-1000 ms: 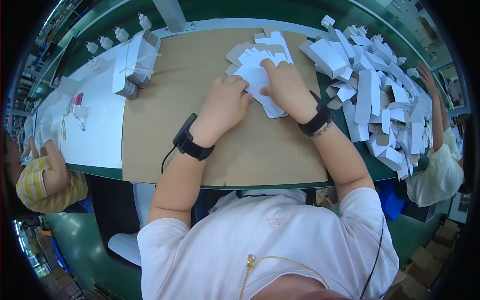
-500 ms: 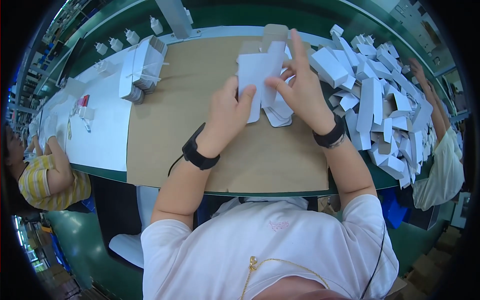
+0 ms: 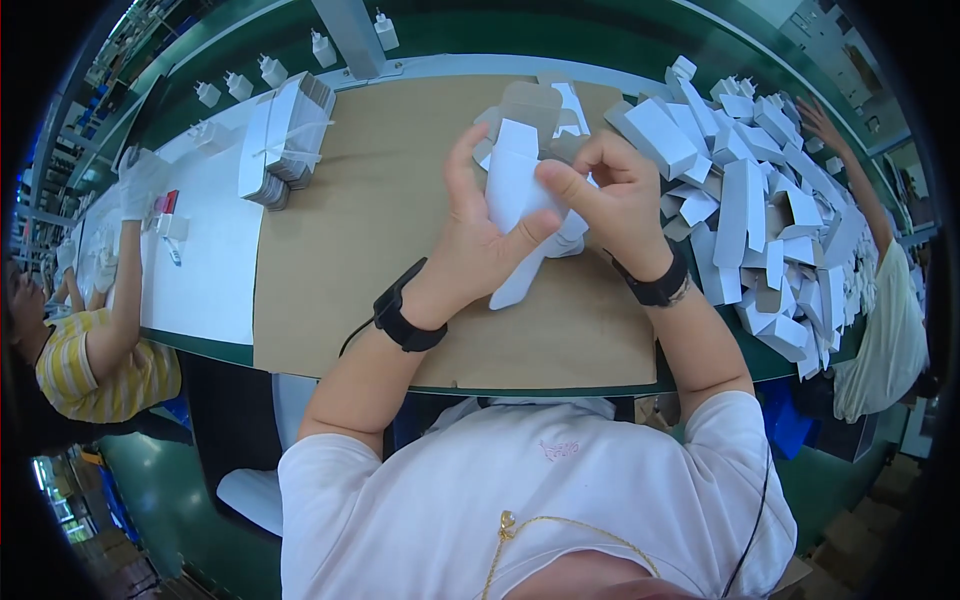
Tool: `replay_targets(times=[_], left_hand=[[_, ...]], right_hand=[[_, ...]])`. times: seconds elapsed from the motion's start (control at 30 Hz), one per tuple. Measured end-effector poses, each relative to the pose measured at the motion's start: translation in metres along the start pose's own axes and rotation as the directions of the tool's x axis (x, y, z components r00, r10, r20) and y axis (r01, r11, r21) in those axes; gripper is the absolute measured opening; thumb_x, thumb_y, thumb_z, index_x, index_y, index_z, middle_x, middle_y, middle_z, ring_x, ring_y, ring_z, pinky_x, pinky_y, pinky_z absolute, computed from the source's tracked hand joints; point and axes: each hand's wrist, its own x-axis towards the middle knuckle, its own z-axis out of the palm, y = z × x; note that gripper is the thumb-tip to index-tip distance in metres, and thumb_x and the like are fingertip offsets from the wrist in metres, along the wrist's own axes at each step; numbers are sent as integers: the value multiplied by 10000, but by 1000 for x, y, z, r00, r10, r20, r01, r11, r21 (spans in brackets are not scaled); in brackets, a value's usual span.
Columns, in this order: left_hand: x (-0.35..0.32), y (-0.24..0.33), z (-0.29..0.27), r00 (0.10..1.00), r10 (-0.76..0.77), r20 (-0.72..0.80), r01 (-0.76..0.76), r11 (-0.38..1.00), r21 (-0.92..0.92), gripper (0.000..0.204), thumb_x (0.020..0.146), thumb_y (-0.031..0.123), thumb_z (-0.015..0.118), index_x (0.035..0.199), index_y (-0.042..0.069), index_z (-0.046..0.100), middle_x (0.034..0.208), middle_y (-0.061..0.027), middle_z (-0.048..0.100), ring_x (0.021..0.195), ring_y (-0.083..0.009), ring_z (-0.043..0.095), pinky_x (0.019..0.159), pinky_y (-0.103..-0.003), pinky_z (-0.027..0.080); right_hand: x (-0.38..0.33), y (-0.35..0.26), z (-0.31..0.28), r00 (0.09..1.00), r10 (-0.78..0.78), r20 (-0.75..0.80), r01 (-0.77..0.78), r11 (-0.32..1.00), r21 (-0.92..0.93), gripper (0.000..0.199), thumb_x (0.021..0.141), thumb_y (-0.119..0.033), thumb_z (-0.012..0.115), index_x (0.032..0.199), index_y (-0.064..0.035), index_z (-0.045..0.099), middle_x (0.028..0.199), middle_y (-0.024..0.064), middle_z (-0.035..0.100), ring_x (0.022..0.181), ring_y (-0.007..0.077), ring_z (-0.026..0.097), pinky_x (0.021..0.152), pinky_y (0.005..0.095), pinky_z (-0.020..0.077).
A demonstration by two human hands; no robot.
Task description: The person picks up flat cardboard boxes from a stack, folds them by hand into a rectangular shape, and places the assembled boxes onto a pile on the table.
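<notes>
Between my hands is a white folding carton (image 3: 513,185), partly opened out, with a grey-brown end flap (image 3: 531,105) standing up at its far end. My left hand (image 3: 470,240) is wrapped round its left side, thumb across the near part. My right hand (image 3: 622,190) has its fingers curled in and its thumb pressed against the carton's right edge. Under and behind it, partly hidden by my hands, lie more flat white cartons (image 3: 570,238) on the brown cardboard sheet (image 3: 400,340).
A heap of white folded cartons (image 3: 745,200) covers the right side. At left stands a bundled stack of flat cartons (image 3: 268,140). White plug adapters (image 3: 272,70) line the far side by a metal post (image 3: 350,35). Co-workers sit left (image 3: 110,370) and right (image 3: 880,330).
The carton has tilted and opened out from flatter, coming slightly nearer me. My right index finger has folded down from pointing up. Both co-workers have raised a hand. The adapters have shifted right.
</notes>
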Motion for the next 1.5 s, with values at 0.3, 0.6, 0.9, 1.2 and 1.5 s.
replay_targets(times=[0.3,0.6,0.9,1.2,1.5], left_hand=[[-2,-5,-13,994,-61,88,76,980,-183,428,909,175,479,1254,106,237,1044,-91,471,889,-119,496,753,-260,441],[3,20,-14,956,-196,219,270,880,-392,536,912,147,443,1269,108,44,1085,-192,505,786,-196,614,658,-315,503],[2,-3,-21,969,5,246,-6,1000,6,624,885,191,513,1286,42,59,963,-172,547,849,-175,561,752,-289,445],[3,4,-25,962,-123,244,127,992,-3,612,883,190,521,1284,41,83,922,-142,550,807,-159,556,711,-275,448],[-1,2,-16,956,-116,271,134,990,-51,612,886,201,530,1294,43,101,902,-132,552,799,-165,552,717,-280,444]], right_hand=[[-5,6,25,980,147,135,-199,779,595,236,894,-182,548,1060,-14,541,1040,68,571,891,99,525,821,217,400],[0,-16,8,980,-197,-5,196,971,139,265,889,-179,554,1053,20,616,1015,117,628,879,137,577,756,259,466],[9,-24,-9,981,123,148,-151,969,197,247,832,-100,576,1049,-3,642,937,74,660,835,103,575,737,219,445],[7,-21,-11,976,97,194,-126,982,142,267,874,-202,572,1057,-21,644,880,50,649,788,86,555,724,209,428],[-19,-34,-25,957,224,187,-239,969,63,255,813,-68,612,1059,0,627,1077,87,620,980,148,569,830,256,449]])
